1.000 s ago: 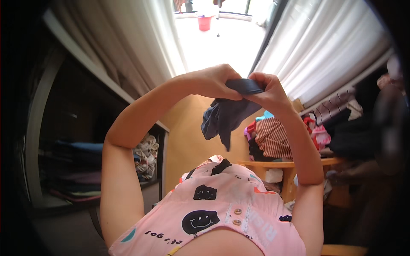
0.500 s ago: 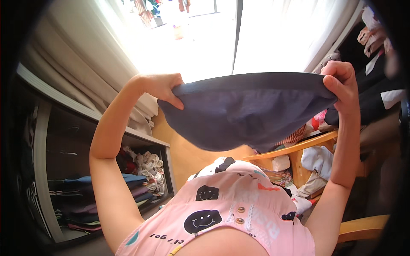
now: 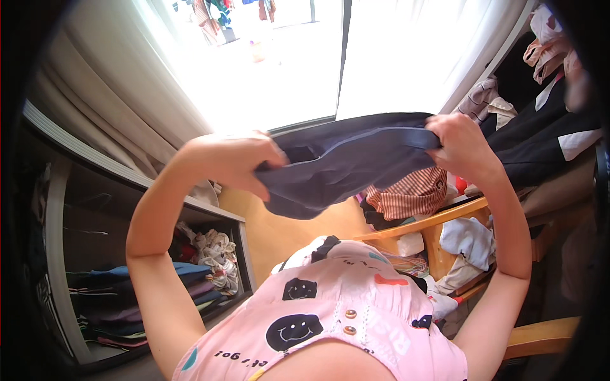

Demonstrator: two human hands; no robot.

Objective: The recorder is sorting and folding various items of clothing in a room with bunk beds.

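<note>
A pair of dark blue-grey underpants [image 3: 356,162] hangs between my hands in front of my chest, its waist opening tilted toward me. At its left end, my left hand [image 3: 232,162] is closed on the cloth with the thumb below; the fingers are slightly blurred. Up at the right end of the waistband, my right hand [image 3: 460,143] grips the edge in curled fingers. The cloth between them sags a little and shows a fold along the front.
At left stands an open shelf unit [image 3: 60,254] with folded clothes [image 3: 146,292] and a crumpled patterned cloth [image 3: 216,257]. A wooden chair [image 3: 438,219] at right bears a striped garment [image 3: 410,193] and light clothes [image 3: 467,244]. Curtains [image 3: 121,82] flank a bright window; dark clothes [image 3: 540,149] lie far right.
The underpants went from stretched wide to slacker, with the waist opening now showing. My right hand moved left and slightly down; my left hand turned and lowered. The striped garment is more exposed.
</note>
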